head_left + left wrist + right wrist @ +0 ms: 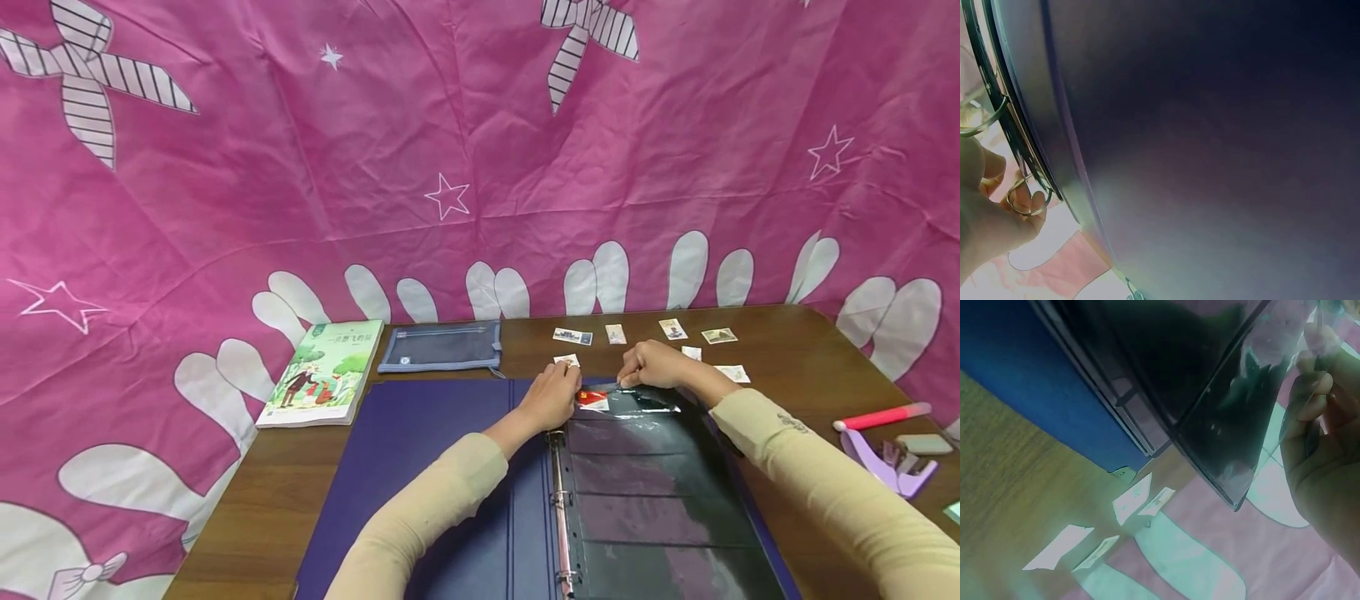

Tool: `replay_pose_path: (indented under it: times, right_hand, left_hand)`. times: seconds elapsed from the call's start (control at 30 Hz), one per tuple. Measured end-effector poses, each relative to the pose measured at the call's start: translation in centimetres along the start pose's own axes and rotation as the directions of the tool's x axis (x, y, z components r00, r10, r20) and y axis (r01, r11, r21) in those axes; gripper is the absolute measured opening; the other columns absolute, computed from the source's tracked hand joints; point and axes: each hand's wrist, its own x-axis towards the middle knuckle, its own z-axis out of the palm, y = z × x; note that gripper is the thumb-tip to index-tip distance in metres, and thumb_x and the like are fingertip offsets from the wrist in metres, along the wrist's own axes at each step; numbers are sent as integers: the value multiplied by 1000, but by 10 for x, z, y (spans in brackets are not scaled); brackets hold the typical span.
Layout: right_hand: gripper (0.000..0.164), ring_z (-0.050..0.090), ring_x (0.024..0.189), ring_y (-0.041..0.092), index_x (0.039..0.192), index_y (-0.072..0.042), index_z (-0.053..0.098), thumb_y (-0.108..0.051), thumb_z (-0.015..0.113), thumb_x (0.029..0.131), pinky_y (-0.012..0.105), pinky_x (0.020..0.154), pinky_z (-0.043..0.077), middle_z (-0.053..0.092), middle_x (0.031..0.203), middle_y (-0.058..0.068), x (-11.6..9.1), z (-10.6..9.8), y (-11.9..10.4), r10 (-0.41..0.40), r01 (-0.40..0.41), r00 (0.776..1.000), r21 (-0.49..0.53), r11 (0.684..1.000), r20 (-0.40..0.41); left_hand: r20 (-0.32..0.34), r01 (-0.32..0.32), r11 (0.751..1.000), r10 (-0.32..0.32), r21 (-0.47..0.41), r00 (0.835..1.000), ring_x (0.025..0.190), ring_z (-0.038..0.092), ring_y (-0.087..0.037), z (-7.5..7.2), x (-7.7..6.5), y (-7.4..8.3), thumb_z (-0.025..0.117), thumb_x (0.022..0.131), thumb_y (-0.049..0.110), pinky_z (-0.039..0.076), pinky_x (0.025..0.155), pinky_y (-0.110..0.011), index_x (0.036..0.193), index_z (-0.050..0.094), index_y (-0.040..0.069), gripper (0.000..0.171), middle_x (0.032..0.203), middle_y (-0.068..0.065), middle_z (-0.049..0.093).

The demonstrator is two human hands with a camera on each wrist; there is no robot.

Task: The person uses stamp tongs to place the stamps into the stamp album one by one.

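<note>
An open dark blue binder album (442, 475) lies on the table, with a black stamp page (637, 475) of clear pockets on its metal rings (561, 498). My left hand (551, 396) pinches the page's top inner corner, its fingers beside the top ring in the left wrist view. Right by those fingertips, a red and white stamp (593, 400) shows at the top pocket. With thumb and fingers, my right hand (652, 365) pinches the top edge of the page; in the right wrist view the clear film (1266, 356) is lifted and bent.
Several loose stamps, one a landscape stamp (572, 336), lie behind the album. A green-covered book (324, 373) and blue mesh pouch (440, 345) are at the left. On the right are a red pen (882, 416), a purple tool (885, 467) and an eraser-like block (924, 444).
</note>
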Motion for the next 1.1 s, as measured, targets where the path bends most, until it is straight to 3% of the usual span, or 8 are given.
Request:
replay_pose_path:
  times: [0.27, 0.53, 0.77, 0.97, 1.1]
  right_hand:
    - [15, 39, 59, -2, 88, -4, 76, -14, 71, 78, 18, 60, 39, 62, 68, 1, 10, 1, 1, -50, 50, 999, 42, 998, -1]
    - [14, 40, 60, -4, 89, -5, 75, -14, 69, 80, 18, 60, 38, 64, 71, 1, 7, 13, 5, -77, 78, 997, 66, 995, -10]
    - [13, 39, 60, -5, 90, -7, 76, -12, 69, 80, 17, 59, 38, 62, 69, -2, 6, 20, 8, -127, 128, 991, 23, 992, -39]
    - [17, 42, 60, 1, 95, -10, 75, -18, 68, 82, 20, 59, 38, 63, 74, -3, 5, 14, 5, -36, 33, 998, -69, 997, -48]
    - [20, 64, 81, 21, 98, -10, 74, -20, 66, 83, 35, 74, 50, 71, 90, 8, 10, 14, 3, 32, -51, 988, -122, 991, -153]
  left_hand:
    - [18, 20, 1000, -20, 5, 1000, 86, 50, -17, -1, 4, -4, 56, 87, 12, 41, 69, -26, 93, 52, 13, 8, 95, -2, 54]
    - [43, 19, 999, -17, -51, 999, 85, 48, -16, 4, 2, -5, 52, 87, 9, 39, 66, -24, 92, 53, 12, 6, 96, -2, 52]
    - [-30, 32, 985, -38, -170, 999, 85, 52, -16, 4, 0, -5, 55, 88, 9, 43, 72, -23, 87, 55, 12, 3, 95, -3, 53]
    - [-30, 24, 978, -31, -207, 999, 84, 53, -15, 4, 1, -5, 60, 87, 16, 42, 74, -22, 91, 61, 12, 6, 93, -1, 59]
    - [13, 60, 971, -58, -232, 998, 86, 53, -16, 4, 0, -5, 63, 85, 18, 42, 73, -22, 96, 63, 12, 13, 95, -2, 59]
